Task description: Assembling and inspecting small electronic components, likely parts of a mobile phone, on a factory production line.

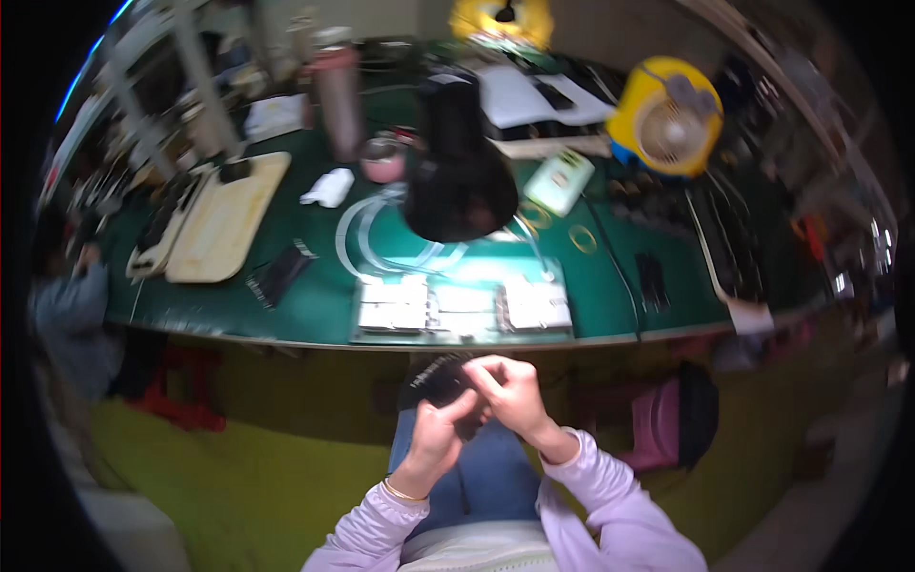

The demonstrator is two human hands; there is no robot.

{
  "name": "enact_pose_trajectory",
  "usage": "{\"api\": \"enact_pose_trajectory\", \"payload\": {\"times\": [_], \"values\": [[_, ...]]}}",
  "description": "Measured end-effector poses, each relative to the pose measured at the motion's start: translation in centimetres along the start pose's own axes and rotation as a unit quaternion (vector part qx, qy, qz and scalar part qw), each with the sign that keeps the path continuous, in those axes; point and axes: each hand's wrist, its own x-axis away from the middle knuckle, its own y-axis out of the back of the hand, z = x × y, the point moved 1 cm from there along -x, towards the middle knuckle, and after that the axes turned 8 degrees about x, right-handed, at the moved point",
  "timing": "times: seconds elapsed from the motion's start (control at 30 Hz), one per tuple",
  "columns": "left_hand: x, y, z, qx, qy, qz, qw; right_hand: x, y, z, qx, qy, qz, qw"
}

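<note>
My left hand (442,435) grips a flat black part (437,382) over my lap, just off the table's front edge. A row of small light teeth or pins runs along the part's far edge. Thumb and fingers of my right hand (513,393) are pinched together at the part's right side; whatever lies between them is too small and blurred to tell. Straight ahead, a metal fixture (464,315) with two bright blocks sits at the table edge under a black lamp head (459,195). Clear tubes (355,234) curl behind it.
A similar black piece (282,273) lies left of the fixture, near a cream tray (229,219). Behind stand a tumbler (338,105) and a yellow fan (667,119). A pale green phone-like device (559,181) lies right of the lamp. Another person's sleeve (71,319) shows far left.
</note>
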Motion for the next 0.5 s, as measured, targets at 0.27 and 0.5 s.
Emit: {"api": "enact_pose_trajectory", "payload": {"times": [0.27, 0.5], "values": [[-0.6, -0.2, 1.4, -0.022, -0.010, -0.030, 0.999, -0.3, 0.6, -0.7, -0.033, -0.007, 0.002, 0.999], [0.1, 0.5, 1.2, -0.008, -0.024, -0.018, 1.000, -0.1, -0.2, -1.1, -0.057, -0.002, 0.042, 0.997]]}}
